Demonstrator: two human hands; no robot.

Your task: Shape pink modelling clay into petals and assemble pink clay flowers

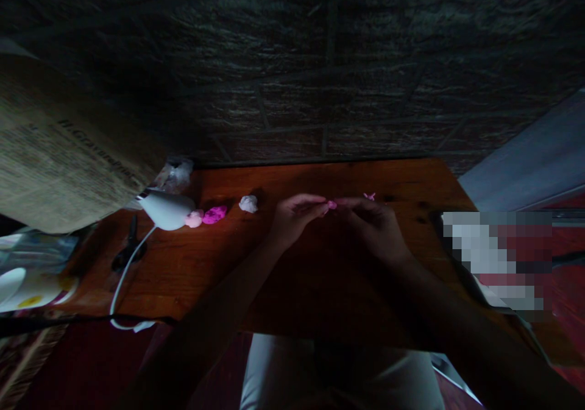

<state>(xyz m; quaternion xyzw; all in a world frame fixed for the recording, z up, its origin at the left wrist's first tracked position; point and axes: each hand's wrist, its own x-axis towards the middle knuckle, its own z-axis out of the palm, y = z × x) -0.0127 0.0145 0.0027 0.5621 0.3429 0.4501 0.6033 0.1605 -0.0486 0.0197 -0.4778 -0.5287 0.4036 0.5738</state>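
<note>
My left hand and my right hand meet over the middle of the wooden table, fingertips pinched together. Between them is a small pink piece of modelling clay, held from both sides. Just beyond my right hand lie thin pink clay bits on the tabletop. To the left of my left hand sits a crumpled white lump of clay. Farther left, a magenta lump and a pale pink lump lie side by side, touching.
A white lamp base with a printed shade stands at the left, its cable trailing over the table edge. Black scissors lie beside it. A white cup is far left, a blurred-out device right. A stone-patterned wall rises behind.
</note>
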